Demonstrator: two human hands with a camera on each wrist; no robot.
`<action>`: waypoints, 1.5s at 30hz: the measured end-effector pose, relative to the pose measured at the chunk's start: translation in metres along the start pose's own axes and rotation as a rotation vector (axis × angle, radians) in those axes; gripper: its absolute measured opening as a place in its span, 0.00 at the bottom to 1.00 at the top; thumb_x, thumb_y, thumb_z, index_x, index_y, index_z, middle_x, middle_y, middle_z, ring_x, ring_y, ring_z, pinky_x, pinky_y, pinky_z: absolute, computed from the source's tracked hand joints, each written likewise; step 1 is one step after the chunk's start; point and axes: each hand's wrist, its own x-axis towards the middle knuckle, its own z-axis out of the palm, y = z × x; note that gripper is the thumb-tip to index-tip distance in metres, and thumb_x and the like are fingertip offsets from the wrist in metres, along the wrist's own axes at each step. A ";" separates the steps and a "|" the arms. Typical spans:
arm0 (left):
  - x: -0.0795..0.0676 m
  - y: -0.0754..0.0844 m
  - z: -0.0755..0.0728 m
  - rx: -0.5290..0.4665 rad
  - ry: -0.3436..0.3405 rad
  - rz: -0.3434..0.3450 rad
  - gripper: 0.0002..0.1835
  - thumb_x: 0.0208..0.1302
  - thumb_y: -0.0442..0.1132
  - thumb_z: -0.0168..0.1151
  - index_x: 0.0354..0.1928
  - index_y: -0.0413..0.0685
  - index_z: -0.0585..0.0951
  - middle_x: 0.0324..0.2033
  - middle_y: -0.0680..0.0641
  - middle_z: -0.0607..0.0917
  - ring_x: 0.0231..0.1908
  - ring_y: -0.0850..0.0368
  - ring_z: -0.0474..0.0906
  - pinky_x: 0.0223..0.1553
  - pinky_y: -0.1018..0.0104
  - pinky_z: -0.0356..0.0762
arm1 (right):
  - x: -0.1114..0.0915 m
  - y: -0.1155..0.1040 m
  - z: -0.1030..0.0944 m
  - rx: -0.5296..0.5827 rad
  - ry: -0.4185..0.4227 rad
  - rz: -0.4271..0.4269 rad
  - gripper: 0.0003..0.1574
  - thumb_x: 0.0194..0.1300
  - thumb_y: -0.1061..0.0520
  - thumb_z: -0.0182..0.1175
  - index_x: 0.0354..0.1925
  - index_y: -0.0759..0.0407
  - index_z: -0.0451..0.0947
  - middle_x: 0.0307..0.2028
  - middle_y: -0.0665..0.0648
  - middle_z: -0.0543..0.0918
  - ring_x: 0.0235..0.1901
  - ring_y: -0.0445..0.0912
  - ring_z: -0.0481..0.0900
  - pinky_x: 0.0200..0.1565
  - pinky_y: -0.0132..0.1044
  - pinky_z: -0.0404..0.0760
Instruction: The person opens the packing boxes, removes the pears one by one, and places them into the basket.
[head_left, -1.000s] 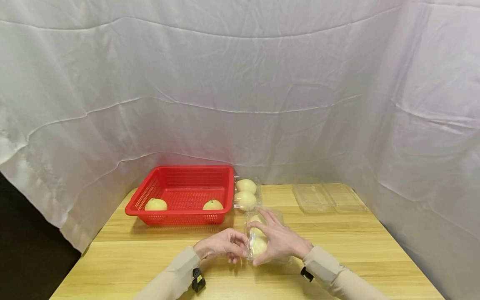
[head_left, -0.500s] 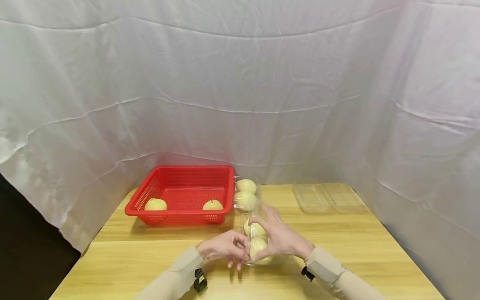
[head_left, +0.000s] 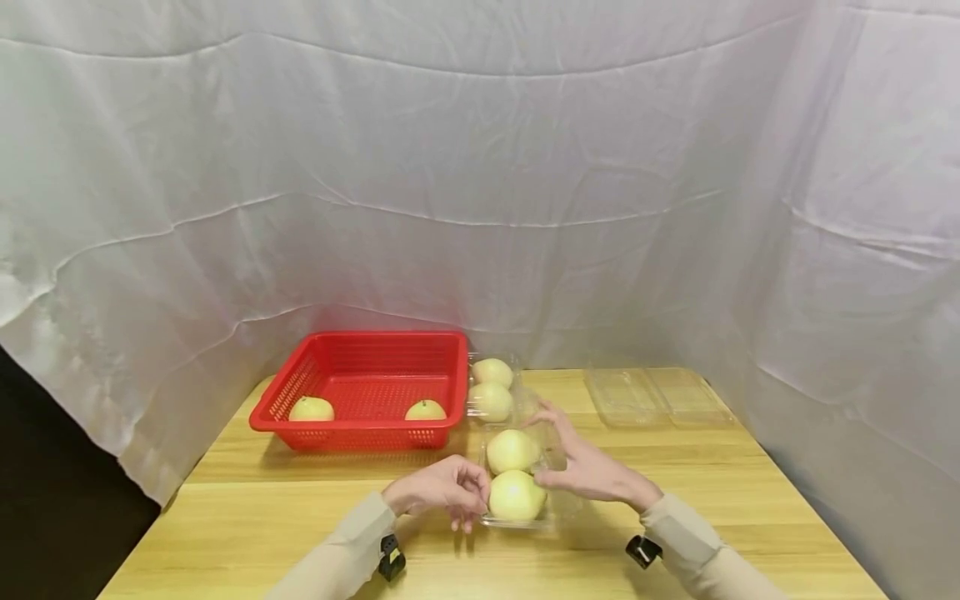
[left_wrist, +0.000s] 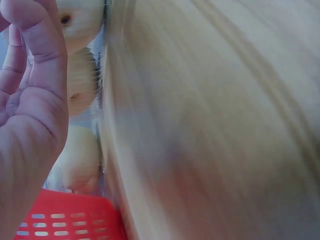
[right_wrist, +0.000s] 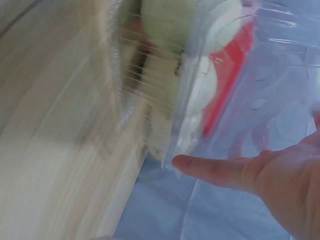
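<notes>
Two pale yellow round fruits, apparently pears (head_left: 517,496), sit in a clear plastic clamshell box (head_left: 513,523) in front of me. My left hand (head_left: 444,492) has curled fingers at the box's near left edge and seems to pinch it; the fingertip contact is hidden in the left wrist view. With thumb and spread fingers, my right hand (head_left: 588,471) holds the box's clear lid (right_wrist: 287,50), which stands tilted up on the right side. The right thumb (right_wrist: 210,169) lies against the lid's edge in the right wrist view.
A red perforated basket (head_left: 352,425) with two pears stands at the back left. Beside it is another clear box with two pears (head_left: 492,402). An open, clear clamshell container (head_left: 626,396) lies at the back right of the wooden table (head_left: 690,517).
The lid has swung up off the pears toward the right, with my right hand moving right along with it. My left hand has stayed by the box's left edge.
</notes>
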 end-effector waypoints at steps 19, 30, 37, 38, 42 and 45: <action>-0.012 0.007 -0.008 0.090 0.047 -0.030 0.09 0.59 0.32 0.63 0.37 0.30 0.78 0.29 0.35 0.87 0.23 0.58 0.84 0.24 0.71 0.76 | -0.020 0.021 -0.055 0.389 0.167 0.219 0.29 0.75 0.60 0.44 0.68 0.65 0.48 0.71 0.74 0.47 0.67 0.75 0.56 0.53 0.58 0.79; -0.014 0.006 -0.011 0.114 0.058 0.008 0.06 0.60 0.32 0.63 0.34 0.33 0.78 0.24 0.51 0.84 0.24 0.58 0.82 0.24 0.71 0.73 | -0.048 0.057 -0.076 0.079 -0.047 0.426 0.38 0.71 0.50 0.56 0.70 0.67 0.58 0.69 0.77 0.58 0.47 0.59 0.77 0.33 0.45 0.82; -0.017 0.010 -0.012 0.142 0.059 0.006 0.09 0.61 0.30 0.63 0.38 0.29 0.77 0.19 0.50 0.81 0.16 0.63 0.72 0.20 0.71 0.69 | -0.051 0.064 -0.066 -0.024 -0.027 0.484 0.35 0.70 0.46 0.57 0.66 0.65 0.65 0.67 0.78 0.60 0.40 0.59 0.80 0.31 0.44 0.82; -0.017 0.010 -0.012 0.155 0.071 0.006 0.09 0.60 0.30 0.63 0.38 0.30 0.77 0.18 0.51 0.79 0.14 0.65 0.70 0.19 0.71 0.68 | -0.051 0.065 -0.065 -0.031 -0.022 0.485 0.34 0.70 0.47 0.57 0.66 0.65 0.66 0.68 0.78 0.61 0.45 0.61 0.80 0.33 0.45 0.82; -0.016 0.014 -0.012 0.282 0.172 0.058 0.05 0.60 0.31 0.64 0.36 0.35 0.80 0.13 0.53 0.72 0.12 0.67 0.62 0.16 0.73 0.60 | -0.050 0.063 -0.061 -0.073 -0.016 0.451 0.31 0.71 0.49 0.56 0.63 0.66 0.68 0.66 0.76 0.65 0.55 0.69 0.75 0.42 0.51 0.83; -0.012 0.018 -0.008 0.425 0.277 0.104 0.03 0.60 0.34 0.66 0.33 0.41 0.82 0.14 0.55 0.72 0.15 0.69 0.65 0.19 0.75 0.63 | -0.046 0.062 -0.057 -0.123 -0.021 0.410 0.29 0.71 0.48 0.56 0.61 0.66 0.70 0.62 0.73 0.72 0.56 0.69 0.75 0.49 0.55 0.80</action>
